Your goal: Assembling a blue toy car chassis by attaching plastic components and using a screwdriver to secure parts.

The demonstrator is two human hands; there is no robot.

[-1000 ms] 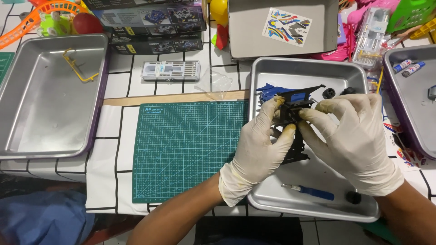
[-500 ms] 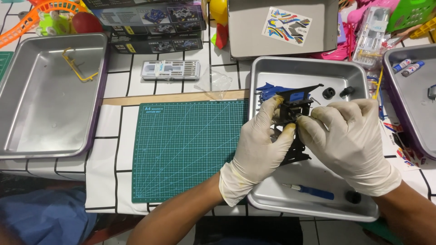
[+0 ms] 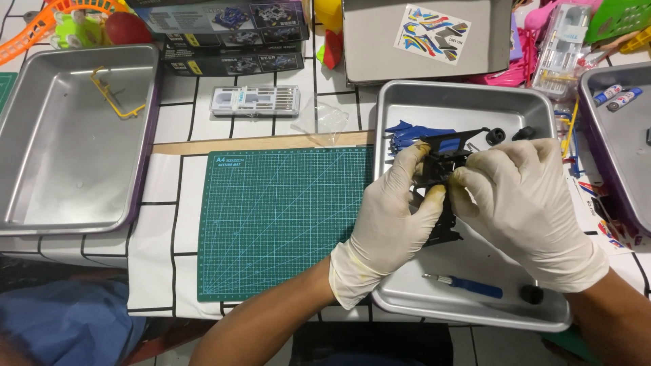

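Black plastic model chassis (image 3: 442, 157): I log it above the middle metal tray (image 3: 447, 102), held clear of the tray floor between both gloved hands. Left hand (image 3: 393, 217): white glove, fingers curled closed around the near left side of the chassis, thumb pressed against its edge. Right hand (image 3: 525, 196): white glove, fingers bent and pinched shut on the right side of the same chassis, thumb tip meeting the left thumb at the part. I cannot tell the finer detail of the chassis where the fingers cover it. Blue plastic parts (image 3: 407, 133): lying in the tray just behind the left hand, touching or nearly touching the chassis. Two small black wheels (image 3: 496, 135): on the tray floor near the far edge, just beyond the right hand. Blue-handled screwdriver (image 3: 468, 285): flat in the near part of the tray, below both hands, with a further small black wheel (image 3: 531, 293) beside its handle end. Green cutting mat (image 3: 278, 217): on the bench immediately left of the tray, nothing on it. Second metal tray (image 3: 41, 183): far left of the bench, carrying a yellow plastic frame (image 3: 114, 95). Clear case of tool bits (image 3: 255, 100): behind the mat. Grey box with a sticker sheet (image 3: 427, 37): behind the middle tray.
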